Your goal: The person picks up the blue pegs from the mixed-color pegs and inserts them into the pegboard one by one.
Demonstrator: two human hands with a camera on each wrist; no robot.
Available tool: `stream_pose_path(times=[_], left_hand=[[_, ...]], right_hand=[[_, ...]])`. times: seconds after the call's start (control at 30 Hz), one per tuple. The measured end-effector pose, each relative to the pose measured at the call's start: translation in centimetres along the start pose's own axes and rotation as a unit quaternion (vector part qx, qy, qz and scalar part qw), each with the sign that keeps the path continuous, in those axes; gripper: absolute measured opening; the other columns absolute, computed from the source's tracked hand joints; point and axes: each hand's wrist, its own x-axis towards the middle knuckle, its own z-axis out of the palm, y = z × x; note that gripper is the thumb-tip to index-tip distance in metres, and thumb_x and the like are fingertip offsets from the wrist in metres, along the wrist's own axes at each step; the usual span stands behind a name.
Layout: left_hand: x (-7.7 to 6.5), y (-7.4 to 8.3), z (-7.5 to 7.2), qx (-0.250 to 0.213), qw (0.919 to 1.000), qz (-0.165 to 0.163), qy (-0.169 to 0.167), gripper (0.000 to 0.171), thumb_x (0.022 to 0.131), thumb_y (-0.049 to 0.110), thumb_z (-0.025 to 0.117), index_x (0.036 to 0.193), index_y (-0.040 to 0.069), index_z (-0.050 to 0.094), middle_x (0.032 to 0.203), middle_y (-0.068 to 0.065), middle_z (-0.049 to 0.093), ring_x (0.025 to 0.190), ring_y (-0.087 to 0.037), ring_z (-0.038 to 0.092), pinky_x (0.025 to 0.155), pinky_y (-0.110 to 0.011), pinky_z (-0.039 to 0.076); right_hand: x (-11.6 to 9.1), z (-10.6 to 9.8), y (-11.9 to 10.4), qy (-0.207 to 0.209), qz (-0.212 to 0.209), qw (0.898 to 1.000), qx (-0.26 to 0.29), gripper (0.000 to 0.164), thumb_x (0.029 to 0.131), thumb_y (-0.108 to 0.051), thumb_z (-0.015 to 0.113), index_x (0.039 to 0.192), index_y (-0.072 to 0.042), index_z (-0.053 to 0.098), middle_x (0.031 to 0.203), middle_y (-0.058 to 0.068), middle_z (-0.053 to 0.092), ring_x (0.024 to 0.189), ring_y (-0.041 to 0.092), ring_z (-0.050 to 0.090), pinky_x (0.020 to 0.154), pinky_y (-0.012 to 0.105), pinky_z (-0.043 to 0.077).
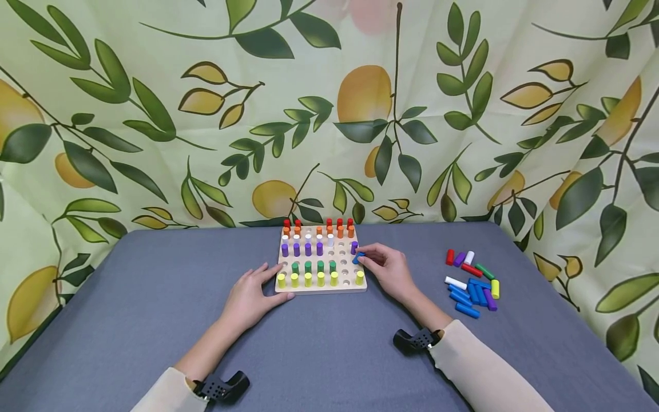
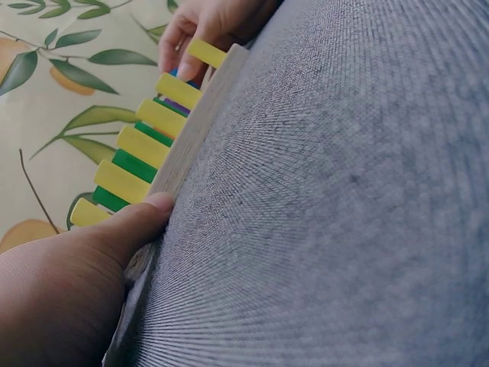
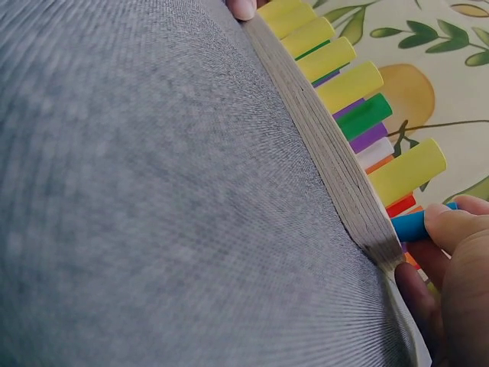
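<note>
Currently my right hand [image 1: 387, 270], the nearer, pinches the blue peg [image 1: 357, 258] at the right side of the pegboard [image 1: 321, 290], mid-frame, its long axis leaning upper-right; whether it's seated, I can't tell. My left hand [image 1: 248, 294] spreads at the lower-left corner.

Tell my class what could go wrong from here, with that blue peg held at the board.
The blue peg looks tilted in the head view, so it might catch on a hole's rim.
The right grip is close to a standing purple peg and could knock it.
The board may shift if the left grip, touching its near left corner, eases off.
</note>
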Motion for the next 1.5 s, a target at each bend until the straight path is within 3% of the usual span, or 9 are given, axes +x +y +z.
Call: stream_pose_path(times=[0.17, 0.4, 0.57, 0.83, 1.1, 1.3, 1.5], left_hand=[[0.0, 0.1, 0.0, -0.001, 1.0000, 0.002, 0.002, 0.073, 0.081, 0.048, 0.082, 0.144, 0.019, 0.059, 0.148, -0.026, 0.052, 0.138, -0.058, 0.043, 0.110, -0.072, 0.037], [0.0, 0.0, 0.0, -0.001, 1.0000, 0.002, 0.004, 0.073, 0.081, 0.048, 0.082, 0.144, 0.018, 0.059, 0.148, -0.026, 0.053, 0.138, -0.058, 0.043, 0.110, -0.072, 0.037], [0.0, -0.1, 0.1, 0.000, 1.0000, 0.003, 0.002, 0.073, 0.081, 0.048, 0.082, 0.144, 0.018, 0.059, 0.148, -0.026, 0.052, 0.138, -0.058, 0.044, 0.109, -0.072, 0.037], [0.0, -0.1, 0.2, -0.001, 1.0000, 0.000, -0.003, 0.073, 0.081, 0.049, 0.081, 0.144, 0.019, 0.059, 0.149, -0.026, 0.052, 0.138, -0.057, 0.043, 0.109, -0.071, 0.038], [0.1, 0.0, -0.1, -0.005, 1.0000, 0.005, -0.005, 0.074, 0.082, 0.048, 0.081, 0.145, 0.016, 0.058, 0.149, -0.028, 0.050, 0.138, -0.059, 0.042, 0.108, -0.073, 0.037], [0.1, -0.3, -0.3, 0.005, 1.0000, 0.001, -0.004, 0.074, 0.082, 0.048, 0.080, 0.145, 0.016, 0.057, 0.149, -0.029, 0.050, 0.138, -0.060, 0.041, 0.107, -0.074, 0.037], [0.0, -0.2, -0.1, 0.002, 0.9999, -0.002, -0.014, 0.074, 0.083, 0.049, 0.079, 0.146, 0.016, 0.057, 0.150, -0.029, 0.049, 0.138, -0.060, 0.041, 0.108, -0.074, 0.036]], right_hand=[[0.0, 0.0, 0.0, -0.002, -0.007, 1.000, -0.006, 0.018, 0.093, -0.013, 0.073, 0.110, -0.009, 0.076, 0.105, 0.007, 0.079, 0.096, 0.020, 0.076, 0.080, 0.017, 0.058], [-0.1, -0.1, 0.0, -0.032, -0.048, 0.996, -0.074, 0.023, 0.095, -0.013, 0.070, 0.118, -0.011, 0.075, 0.109, 0.007, 0.079, 0.094, 0.018, 0.076, 0.080, 0.027, 0.061], [-0.1, -0.1, 0.0, -0.043, -0.050, 0.995, -0.077, 0.025, 0.096, -0.013, 0.069, 0.121, -0.011, 0.074, 0.111, 0.008, 0.078, 0.097, 0.019, 0.076, 0.081, 0.029, 0.061], [-0.2, -0.1, 0.1, -0.032, -0.042, 0.997, -0.062, 0.025, 0.095, -0.012, 0.071, 0.119, -0.009, 0.075, 0.112, 0.009, 0.078, 0.097, 0.020, 0.076, 0.081, 0.029, 0.062], [-0.3, -0.5, -0.8, -0.022, -0.060, 0.992, -0.113, 0.026, 0.094, -0.012, 0.072, 0.119, -0.008, 0.074, 0.108, 0.010, 0.079, 0.092, 0.021, 0.077, 0.079, 0.039, 0.063], [-1.3, 0.0, -1.4, -0.021, -0.021, 0.994, -0.105, 0.033, 0.095, -0.015, 0.070, 0.128, -0.011, 0.070, 0.112, 0.008, 0.078, 0.100, 0.022, 0.075, 0.085, 0.041, 0.062], [-3.7, -0.8, -1.2, -0.010, -0.016, 0.993, -0.119, 0.029, 0.094, -0.015, 0.071, 0.123, -0.010, 0.072, 0.112, 0.004, 0.077, 0.102, 0.019, 0.074, 0.088, 0.041, 0.059]])
